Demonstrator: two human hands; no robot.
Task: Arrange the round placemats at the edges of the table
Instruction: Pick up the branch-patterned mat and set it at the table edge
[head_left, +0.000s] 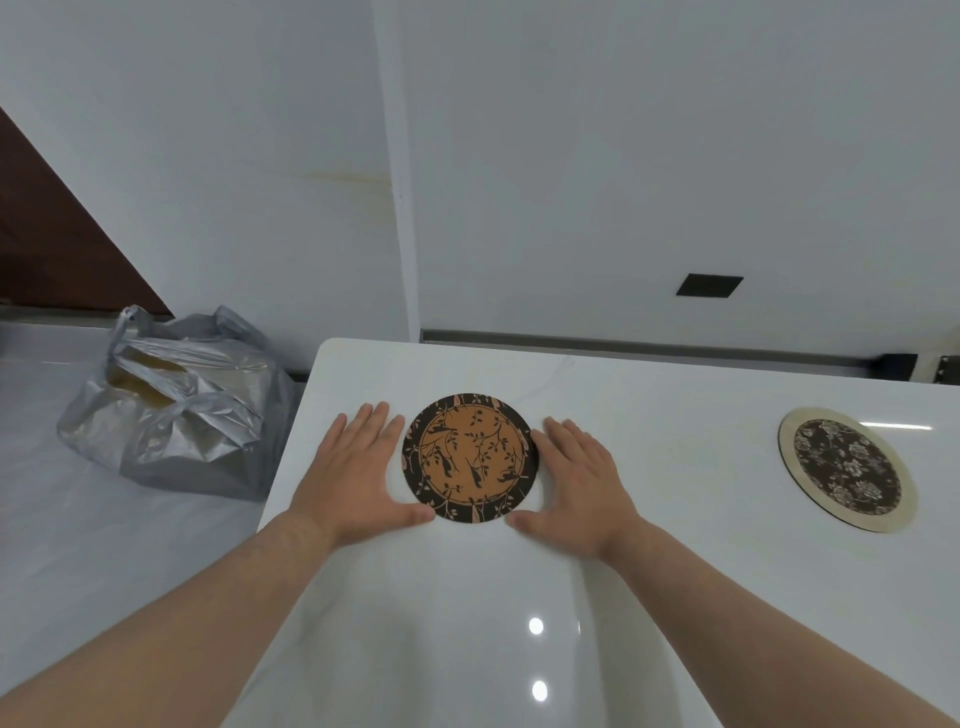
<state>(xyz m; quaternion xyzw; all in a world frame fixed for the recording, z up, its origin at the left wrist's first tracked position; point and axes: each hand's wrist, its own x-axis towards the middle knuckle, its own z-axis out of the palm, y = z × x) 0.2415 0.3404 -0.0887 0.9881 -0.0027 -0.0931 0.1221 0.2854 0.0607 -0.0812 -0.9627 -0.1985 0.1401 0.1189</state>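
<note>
A round orange placemat (470, 457) with a black leaf pattern lies flat near the far left corner of the white table (467, 597). My left hand (358, 478) rests flat on the table against the mat's left rim, fingers apart. On the other side, my right hand (576, 483) lies flat against the right rim, thumb near the mat's lower edge. Neither hand grips the mat. A second round placemat (847, 467), dark floral with a pale border, lies by the table's far right side.
A grey plastic bag (176, 405) with something tan inside sits on the floor left of the table. White walls stand right behind the table. A dark outlet plate (709, 285) is on the wall.
</note>
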